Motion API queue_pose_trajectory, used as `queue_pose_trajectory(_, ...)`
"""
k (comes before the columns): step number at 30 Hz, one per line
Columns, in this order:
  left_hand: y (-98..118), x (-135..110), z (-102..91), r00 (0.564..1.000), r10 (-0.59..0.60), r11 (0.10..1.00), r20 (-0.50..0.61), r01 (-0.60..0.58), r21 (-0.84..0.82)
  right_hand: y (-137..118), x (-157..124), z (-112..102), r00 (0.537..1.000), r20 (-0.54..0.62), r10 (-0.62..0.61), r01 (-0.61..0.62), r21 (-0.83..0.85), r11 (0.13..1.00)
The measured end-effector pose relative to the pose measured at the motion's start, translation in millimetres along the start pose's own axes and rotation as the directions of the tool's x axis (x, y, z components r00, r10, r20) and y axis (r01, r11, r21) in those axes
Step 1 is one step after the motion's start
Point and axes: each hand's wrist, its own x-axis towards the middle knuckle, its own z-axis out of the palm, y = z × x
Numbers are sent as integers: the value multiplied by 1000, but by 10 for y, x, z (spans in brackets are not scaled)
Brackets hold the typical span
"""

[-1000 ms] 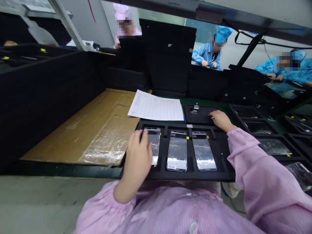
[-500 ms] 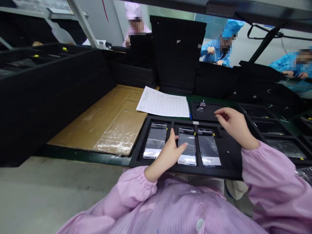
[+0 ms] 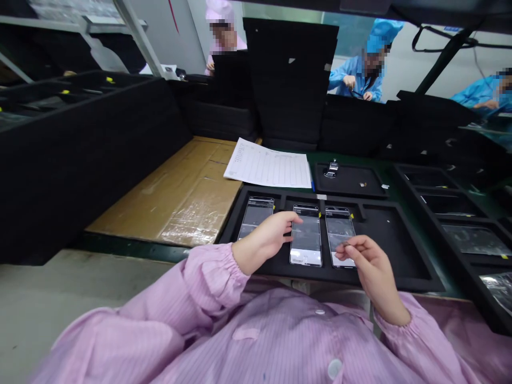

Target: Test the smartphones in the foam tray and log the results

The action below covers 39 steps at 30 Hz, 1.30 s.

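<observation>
Black foam forms the tray (image 3: 384, 234) at the centre of the bench, and three phones lie in it side by side, screens up. The left hand (image 3: 266, 240) is relaxed and half open, holding nothing. Its fingers (image 3: 286, 221) reach across the lower right of the left phone (image 3: 256, 213), and their tips lie over the upper left corner of the middle phone (image 3: 306, 237). The right hand (image 3: 370, 264) is nearly closed, thumb and forefinger pinched on a small dark piece (image 3: 344, 244), too small to identify, just over the right phone (image 3: 339, 234). Behind the tray lie a smaller black tray (image 3: 352, 181) holding a metal part (image 3: 331, 169), a printed sheet (image 3: 267, 168) and a blue pen (image 3: 312, 185). Left of the tray is flattened cardboard (image 3: 172, 197) under plastic film, and right of it sit more black trays (image 3: 452, 224). Well beyond the tray, a person in pink (image 3: 222, 37) and a person in blue (image 3: 358, 74) work at their own places.
</observation>
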Motion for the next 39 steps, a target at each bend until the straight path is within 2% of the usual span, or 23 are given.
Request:
queue_pose_trajectory(5, 32, 118, 34, 999, 13, 996, -29, -10, 85, 110, -95, -47, 999, -3, -45, 45, 74, 996)
queue_pose_trajectory(11, -126, 105, 180, 988, 154, 978, 21, -156, 139, 9, -110, 39, 1000, 11, -10, 9, 54, 999)
queue_pose_trajectory(13, -135, 63, 186, 984, 173, 977, 42, -177, 120, -73, -145, 121, 996, 82, 40, -46, 78, 996)
queue_pose_trajectory(15, -100, -3, 166, 978, 199, 975, 66, -205, 88, -160, -208, 225, 973, 202, 107, -130, 103, 986)
queue_pose_trajectory(18, -31, -130, 133, 960, 260, 965, 106, -253, -76, -249, -297, 381, 946, 288, 150, -199, 149, 969)
queue_pose_trajectory(22, -44, -267, 153, 950, 308, 912, 62, -276, -303, -268, -300, 524, 969, 232, 90, -157, 287, 945)
queue_pose_trajectory(25, -98, -322, 196, 943, 333, 888, 12, -309, -340, -266, -253, 580, 969, 232, 84, -163, 346, 924)
queue_pose_trajectory(29, -128, -381, 242, 912, 409, 848, -32, -393, -356, -288, -223, 605, 961, 237, 140, -220, 355, 909)
queue_pose_trajectory(32, -121, -430, 264, 887, 460, 830, -35, -444, -337, -296, -216, 589, 956, 225, 189, -258, 332, 907)
queue_pose_trajectory(36, -140, -484, 296, 843, 534, 790, -65, -525, -315, -242, -179, 552, 967, 175, 186, -223, 230, 947)
queue_pose_trajectory(39, -207, -500, 339, 845, 530, 791, -70, -523, -317, -145, -170, 558, 981, 114, 158, -172, 124, 977)
